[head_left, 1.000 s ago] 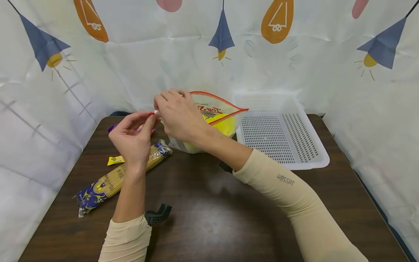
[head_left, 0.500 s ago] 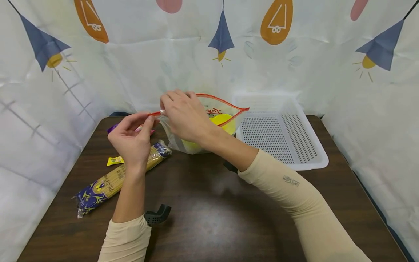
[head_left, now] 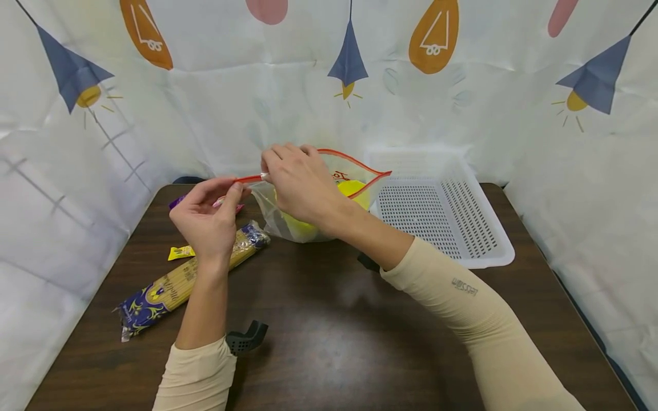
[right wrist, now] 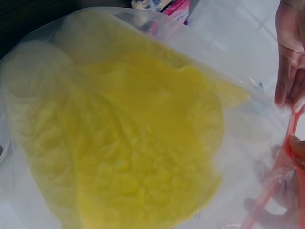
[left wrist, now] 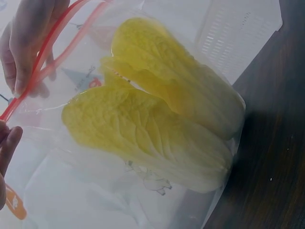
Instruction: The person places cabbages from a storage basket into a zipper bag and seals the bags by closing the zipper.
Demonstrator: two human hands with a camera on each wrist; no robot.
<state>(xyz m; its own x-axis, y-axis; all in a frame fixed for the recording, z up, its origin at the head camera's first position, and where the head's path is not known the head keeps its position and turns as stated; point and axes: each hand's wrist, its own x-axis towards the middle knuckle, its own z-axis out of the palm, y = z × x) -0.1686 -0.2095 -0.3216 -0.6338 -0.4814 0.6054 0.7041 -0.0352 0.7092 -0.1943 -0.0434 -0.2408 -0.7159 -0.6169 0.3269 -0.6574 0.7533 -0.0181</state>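
Note:
A clear zip bag (head_left: 277, 220) with a red seal strip (head_left: 360, 165) stands on the dark table (head_left: 334, 331), and a yellow cabbage (head_left: 354, 191) fills it. The left wrist view shows the cabbage (left wrist: 157, 119) through the plastic, as does the right wrist view of the cabbage (right wrist: 128, 143). My left hand (head_left: 208, 214) pinches the left end of the red strip. My right hand (head_left: 298, 182) pinches the strip a little further right, at the slider. The right part of the bag's mouth gapes.
A white perforated basket (head_left: 437, 205) stands right of the bag. A blue spaghetti packet (head_left: 180, 282) and a small yellow sachet (head_left: 181, 252) lie at the left. A pink and purple item (head_left: 180, 200) lies behind my left hand. Patterned sheets wall the table.
My right hand has slid rightward along the red strip, leaving a longer pressed stretch between the two hands. My left hand has stayed in place.

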